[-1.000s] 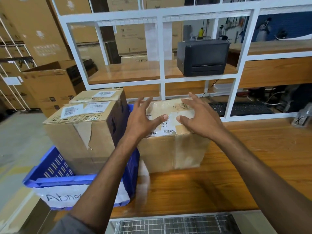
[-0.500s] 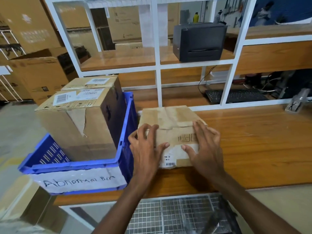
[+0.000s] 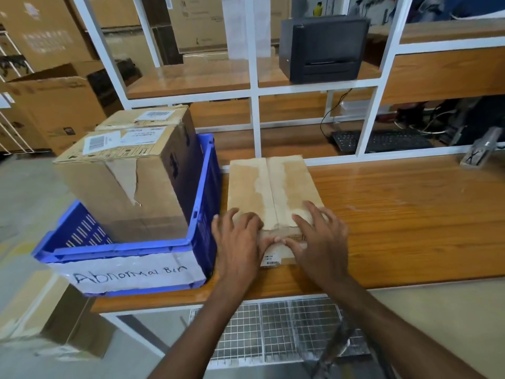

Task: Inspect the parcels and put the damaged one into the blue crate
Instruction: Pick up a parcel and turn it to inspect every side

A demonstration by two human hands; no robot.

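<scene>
On the counter (image 3: 396,214), a parcel (image 3: 270,184) was pressed under the flat left hand (image 3: 237,242) and right hand (image 3: 319,242), a torn box (image 3: 123,187) already in the blue crate (image 3: 203,187).

wooden bench (image 3: 396,220) under a white shelf frame (image 3: 254,88), grey floor (image 3: 24,192).

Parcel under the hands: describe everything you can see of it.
The parcel is a brown cardboard box lying flat on the wooden table, just right of the blue crate; whether they touch is unclear. Wide, patchy clear tape runs along its top centre seam, front to back. A white barcode label sits on the near face. The left hand and right hand rest over its near top edge, fingers spread on top, thumbs on the near face. No tear shows on the visible faces.
</scene>
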